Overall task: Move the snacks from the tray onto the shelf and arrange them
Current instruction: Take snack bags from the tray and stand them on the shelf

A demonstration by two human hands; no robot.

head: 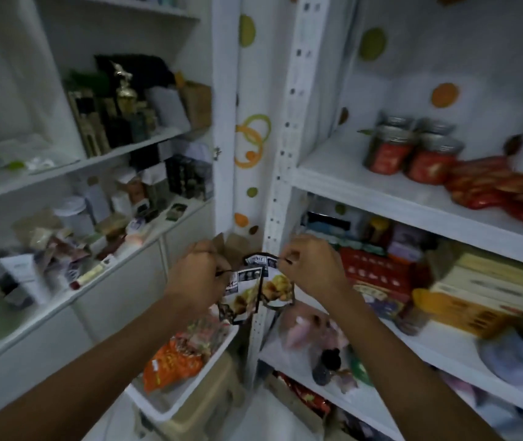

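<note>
Hands: both up at chest height in front of the shelving, left hand point(196, 272) and right hand point(312, 265) a little apart, each with fingers curled and pinching a top edge of the snack packets point(254, 297).
Load: two dark packets with food pictures, side by side and touching or overlapping at the middle; blur hides whether they are joined.
Location: packets hang in the air between the hands, above the tray point(164, 409) and just in front of the white upright post point(282, 173), not yet on any board.
Why held so: my read is that pinching the top seals lets the packets dangle flat, so they can be squared up and set down without crushing.
Long axis: roughly vertical, sealed tops up at the fingers, bottoms down toward the tray; the left one tilts a touch.
Facing: printed fronts look at the camera.
Tray: sits low and left of the post, an orange packet point(171, 364) and more snacks inside, so plenty remains to move.
Shelf: the middle shelf point(428, 348) on the right is crowded with boxes; the board above carries jars point(413, 154) and red packets point(492, 189).
Next, as I judge it: swing right past the post.
</note>
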